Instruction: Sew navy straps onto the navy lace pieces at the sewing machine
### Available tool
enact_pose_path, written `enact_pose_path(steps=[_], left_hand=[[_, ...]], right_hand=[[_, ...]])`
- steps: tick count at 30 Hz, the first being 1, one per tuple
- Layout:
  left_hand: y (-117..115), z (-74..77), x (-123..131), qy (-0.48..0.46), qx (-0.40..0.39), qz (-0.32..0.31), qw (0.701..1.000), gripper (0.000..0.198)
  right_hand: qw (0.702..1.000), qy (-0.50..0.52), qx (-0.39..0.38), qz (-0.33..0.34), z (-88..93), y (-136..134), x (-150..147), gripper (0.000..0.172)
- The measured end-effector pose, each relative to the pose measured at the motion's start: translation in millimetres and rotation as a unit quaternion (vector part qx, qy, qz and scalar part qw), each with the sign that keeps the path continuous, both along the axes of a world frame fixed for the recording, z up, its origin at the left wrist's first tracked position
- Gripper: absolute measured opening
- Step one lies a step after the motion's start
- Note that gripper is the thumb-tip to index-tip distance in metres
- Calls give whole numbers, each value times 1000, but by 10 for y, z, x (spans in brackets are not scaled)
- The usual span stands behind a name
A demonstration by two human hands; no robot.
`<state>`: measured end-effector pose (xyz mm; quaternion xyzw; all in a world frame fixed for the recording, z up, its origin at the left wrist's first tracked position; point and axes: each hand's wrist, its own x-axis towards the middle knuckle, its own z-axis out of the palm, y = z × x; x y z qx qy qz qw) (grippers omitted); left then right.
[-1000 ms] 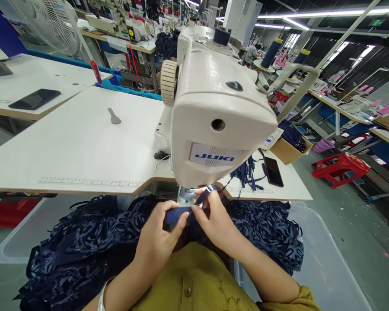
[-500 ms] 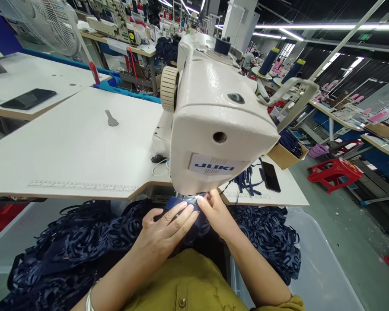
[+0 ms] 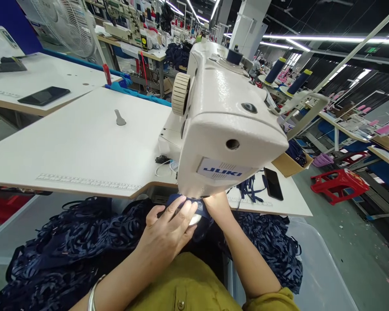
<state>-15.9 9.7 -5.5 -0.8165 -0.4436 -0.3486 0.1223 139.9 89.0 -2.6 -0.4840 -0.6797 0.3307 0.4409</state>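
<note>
Strip lights [image 3: 311,39] are glowing over the workshop; closest to me, a navy strip [image 3: 203,210] is lying just below the head of the machine [image 3: 233,125]; my left hand [image 3: 164,235] is resting over it, fingers slightly apart with some tips touching it, though I cannot tell whether the thumb is pinching from below; my right hand [image 3: 219,209] is resting at its right end, fingertips hiding behind the head, so I cannot tell whether they are closing on it; something white [image 3: 195,219] and rounded is showing beside my left fingers. Dark blue piles [image 3: 123,229] are lying below the table [image 3: 84,142] on both sides of me, a clear bin [image 3: 324,259] showing at the right; navy straps [image 3: 251,189] and a phone [image 3: 272,184] are lying right of the machine; left of it, a small grey tool [image 3: 119,119] is lying beyond a ruler [image 3: 87,182]; farther off, a fan [image 3: 69,26] is standing left, a red stool [image 3: 340,185] right.
</note>
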Motion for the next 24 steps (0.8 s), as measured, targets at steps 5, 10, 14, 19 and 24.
enact_pose_path(steps=[5, 10, 14, 19, 24], left_hand=[[-5, 44, 45, -6, -11, 20, 1000, 30], [-5, 52, 64, -3, 1, 19, 1000, 33], [-13, 34, 80, -12, -4, 36, 999, 33], [-9, 35, 80, -5, 6, 30, 1000, 31], [-13, 26, 83, -2, 7, 37, 999, 31]], right_hand=[[1000, 9, 4, 6, -14, 30, -6, 18], [1000, 6, 22, 0, 1, 40, -17, 18], [999, -2, 33, 8, -16, 52, -19, 19], [999, -8, 39, 5, -81, 79, -12, 18], [999, 12, 32, 7, -42, 59, -31, 16]])
